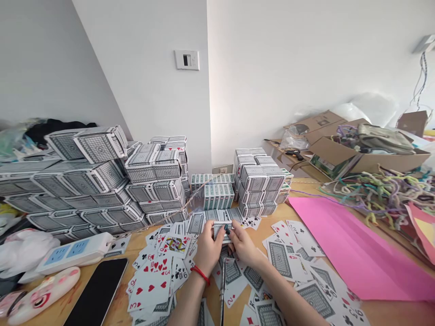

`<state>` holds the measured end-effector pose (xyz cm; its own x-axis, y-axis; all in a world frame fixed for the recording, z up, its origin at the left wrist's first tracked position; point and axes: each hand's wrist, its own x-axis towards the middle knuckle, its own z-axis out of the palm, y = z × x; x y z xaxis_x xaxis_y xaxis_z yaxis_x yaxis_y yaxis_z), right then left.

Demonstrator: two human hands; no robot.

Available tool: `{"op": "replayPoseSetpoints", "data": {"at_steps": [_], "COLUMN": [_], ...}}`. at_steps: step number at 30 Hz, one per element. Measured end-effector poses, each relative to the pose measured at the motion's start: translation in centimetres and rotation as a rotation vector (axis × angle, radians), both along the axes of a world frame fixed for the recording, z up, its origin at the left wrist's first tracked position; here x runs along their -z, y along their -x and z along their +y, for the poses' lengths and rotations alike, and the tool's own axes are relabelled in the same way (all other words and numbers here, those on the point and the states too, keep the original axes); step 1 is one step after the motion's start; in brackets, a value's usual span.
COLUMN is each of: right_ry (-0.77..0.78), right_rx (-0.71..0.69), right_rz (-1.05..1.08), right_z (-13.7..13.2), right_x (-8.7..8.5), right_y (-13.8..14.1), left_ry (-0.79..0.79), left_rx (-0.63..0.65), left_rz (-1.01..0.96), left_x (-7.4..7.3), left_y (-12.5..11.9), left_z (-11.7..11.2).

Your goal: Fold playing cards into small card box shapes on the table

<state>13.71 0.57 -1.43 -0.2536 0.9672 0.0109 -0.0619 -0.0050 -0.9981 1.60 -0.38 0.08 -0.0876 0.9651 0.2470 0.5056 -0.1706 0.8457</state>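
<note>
Between my two hands is a playing card [218, 229], its grey patterned back facing up. My left hand [208, 244], with a red string on the wrist, grips the left side with thumb and fingers. My right hand [245, 246] pinches the right side, and both thumbs meet near the card's middle. Whether the card is bent or is more than one card, I cannot tell. Loose playing cards [149, 287] lie face up on the left, and more cards [280, 258] spread face up and face down on the right.
Block-like card stacks [152, 172] rise at the back left, with another stack [260, 181] right of centre. Green-white card boxes [219, 197] stand between them. A phone [97, 292] and a power strip [74, 253] lie left; pink paper [356, 249] and tangled yarn [377, 194] lie right.
</note>
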Motion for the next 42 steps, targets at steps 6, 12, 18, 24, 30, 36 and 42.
{"op": "replayPoseSetpoints", "data": {"at_steps": [6,12,18,24,30,36,42], "right_ry": [0.039,0.014,0.007,0.020,0.067,0.054,0.028], "right_rx": [-0.071,-0.068,-0.091,-0.101,-0.041,0.143,0.240], "right_rz": [0.068,0.074,0.106,0.147,0.123,0.181,0.099], "right_z": [-0.2,-0.3,-0.1,-0.1,-0.1,0.9,1.5], "right_x": [-0.7,-0.4,-0.8,-1.3,-1.3,-0.4,0.0], "right_y": [0.2,0.5,0.5,0.4,0.5,0.0,-1.0], "left_ry": [-0.059,-0.065,-0.060,-0.080,-0.093,0.042,0.057], "left_rx": [-0.037,-0.116,-0.170,-0.168,-0.193,-0.179,-0.194], "left_rz": [0.124,0.223,0.103,0.075,0.087,-0.292,-0.365], "left_x": [0.0,0.1,0.2,0.3,0.2,-0.3,-0.6], "left_y": [-0.2,-0.2,-0.3,-0.1,0.1,0.4,1.1], "left_z": [-0.3,-0.5,-0.4,-0.1,-0.1,0.0,0.4]}}
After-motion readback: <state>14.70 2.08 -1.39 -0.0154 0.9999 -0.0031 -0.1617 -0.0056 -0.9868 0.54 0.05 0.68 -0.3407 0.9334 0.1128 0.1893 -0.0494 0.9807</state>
